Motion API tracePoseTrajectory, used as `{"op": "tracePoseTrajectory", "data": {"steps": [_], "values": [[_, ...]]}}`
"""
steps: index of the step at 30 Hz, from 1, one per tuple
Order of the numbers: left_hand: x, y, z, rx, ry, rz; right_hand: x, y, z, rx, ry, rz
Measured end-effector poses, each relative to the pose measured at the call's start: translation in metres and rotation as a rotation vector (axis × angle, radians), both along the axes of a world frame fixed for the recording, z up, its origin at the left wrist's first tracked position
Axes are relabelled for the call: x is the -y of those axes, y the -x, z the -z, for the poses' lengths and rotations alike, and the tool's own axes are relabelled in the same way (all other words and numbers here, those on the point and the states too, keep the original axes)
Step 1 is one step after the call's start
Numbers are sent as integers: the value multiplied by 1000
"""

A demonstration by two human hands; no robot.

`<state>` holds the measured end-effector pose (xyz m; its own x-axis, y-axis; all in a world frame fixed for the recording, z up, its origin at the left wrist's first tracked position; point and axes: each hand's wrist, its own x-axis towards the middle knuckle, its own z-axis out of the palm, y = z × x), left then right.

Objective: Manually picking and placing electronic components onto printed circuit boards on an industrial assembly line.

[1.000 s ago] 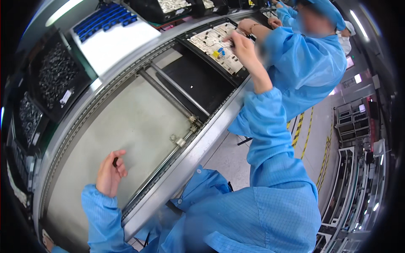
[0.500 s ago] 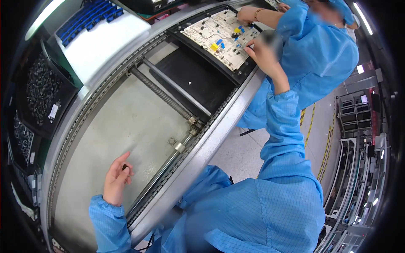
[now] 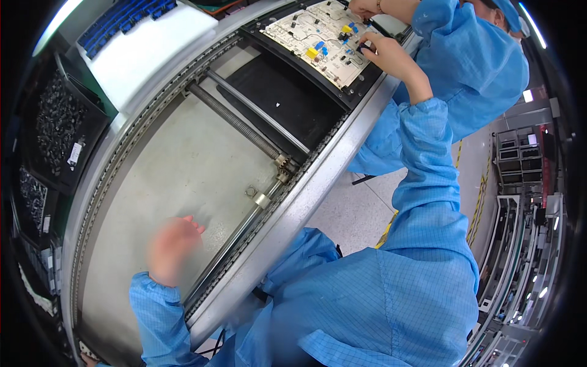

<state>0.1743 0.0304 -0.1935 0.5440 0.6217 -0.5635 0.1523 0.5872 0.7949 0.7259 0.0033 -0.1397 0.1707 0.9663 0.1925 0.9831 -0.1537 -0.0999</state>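
Observation:
My right hand (image 3: 394, 58) reaches over the pale circuit board (image 3: 287, 38). Its thumb and fingers pinch a small black electronic component (image 3: 365, 47) at the board's right part. Blue and yellow parts stand on the board close by. Over the metal bed of the conveyor, my left hand (image 3: 174, 248) hovers with its fingers curled in. It is blurred, and whatever lies inside it is hidden.
A co-worker's hand (image 3: 365, 7) is at the board's far edge, close to my right hand. Black bins of small dark parts (image 3: 58, 131) stand left of the conveyor rail (image 3: 299, 205). A threaded shaft (image 3: 238, 119) crosses the conveyor. Blue racks (image 3: 122, 24) lie on a white surface.
My right hand has moved slightly up and right, and its black component now shows at the board. My left hand has turned, hiding the small dark part seen in its fingers before.

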Motion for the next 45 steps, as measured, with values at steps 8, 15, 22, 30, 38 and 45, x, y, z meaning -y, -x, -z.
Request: {"op": "tracePoseTrajectory", "data": {"steps": [8, 15, 22, 30, 38, 45], "values": [[-1, -4, -4, -79, 1, -37, -3, -1, 9, 28, 37, -33], [-3, 4, 7, -89, -86, 54, -6, 7, 11, 10, 55, -37], [-3, -1, 9, -86, -107, 83, -11, 14, 13, 13, 88, -38], [15, 3, -5, -71, -135, 97, -3, 19, 1, 42, 149, -33], [52, 17, -43, -52, -174, 93, 50, 49, -51, -54, 85, -21], [27, 14, -18, -36, -144, 99, 34, 42, 4, -962, -160, 99]]}}
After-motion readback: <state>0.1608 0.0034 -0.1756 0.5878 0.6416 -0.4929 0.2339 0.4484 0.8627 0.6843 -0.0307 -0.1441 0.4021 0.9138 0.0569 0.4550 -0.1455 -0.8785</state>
